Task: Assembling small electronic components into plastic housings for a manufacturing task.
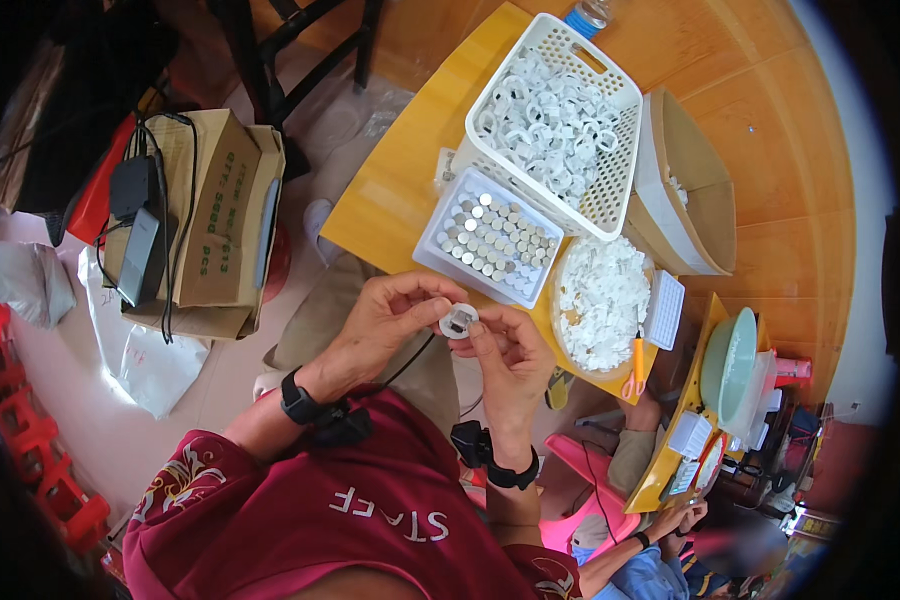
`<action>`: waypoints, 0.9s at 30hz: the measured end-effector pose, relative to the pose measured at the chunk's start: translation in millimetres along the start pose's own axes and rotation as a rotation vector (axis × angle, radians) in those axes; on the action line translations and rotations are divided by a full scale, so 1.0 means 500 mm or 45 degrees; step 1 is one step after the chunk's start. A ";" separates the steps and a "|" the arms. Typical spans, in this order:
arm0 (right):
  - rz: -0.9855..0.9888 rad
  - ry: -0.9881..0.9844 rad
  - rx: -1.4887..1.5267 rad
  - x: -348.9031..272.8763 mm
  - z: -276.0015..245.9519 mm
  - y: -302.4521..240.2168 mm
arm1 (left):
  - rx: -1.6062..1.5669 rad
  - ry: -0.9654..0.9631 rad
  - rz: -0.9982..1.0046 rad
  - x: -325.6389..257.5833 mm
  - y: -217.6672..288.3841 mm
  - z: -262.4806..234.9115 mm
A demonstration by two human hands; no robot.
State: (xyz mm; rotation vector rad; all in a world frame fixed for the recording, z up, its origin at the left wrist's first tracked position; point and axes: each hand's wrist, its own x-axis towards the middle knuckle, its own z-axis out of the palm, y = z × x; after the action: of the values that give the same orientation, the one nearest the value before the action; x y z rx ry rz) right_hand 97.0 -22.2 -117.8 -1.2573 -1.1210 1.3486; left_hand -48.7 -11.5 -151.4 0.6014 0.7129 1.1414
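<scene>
Between my two hands is a small round white plastic piece (458, 321) with a darker, metallic-looking middle. My left hand (395, 318) pinches its left edge with thumb and fingers. My right hand (505, 350) grips the right edge, its thumb lying on the rim and its other fingers curled behind. Just beyond my hands, a white tray (432, 255) holds rows of silver discs like button cells. Farther off stands a white perforated basket (625, 100) heaped with white plastic rings and parts. Right of the tray lies a round container (562, 335) full of small white pieces.
On the yellow table (370, 215) are orange-handled scissors (635, 370), a white grid tray (664, 311) and a cardboard box (705, 180). At left, another carton (205, 215) carries cables and a power bank (142, 258). A co-worker's hands (678, 520) show at lower right, near a green basin (727, 365).
</scene>
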 end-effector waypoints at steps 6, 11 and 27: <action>0.120 0.015 0.212 0.019 -0.023 0.006 | 0.013 -0.071 -0.025 0.017 -0.004 0.013; 0.237 0.060 0.500 0.028 -0.026 0.003 | -0.066 -0.167 0.018 0.028 -0.014 0.015; -0.626 0.260 -1.109 0.094 -0.047 -0.014 | -0.272 -0.146 -0.084 -0.010 -0.012 -0.007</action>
State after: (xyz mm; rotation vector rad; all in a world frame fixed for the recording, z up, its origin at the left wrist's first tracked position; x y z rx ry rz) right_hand 119.8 25.9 -118.5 -1.5150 -1.8037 0.3290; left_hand -49.2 -18.0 -156.9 0.4548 0.5015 1.0959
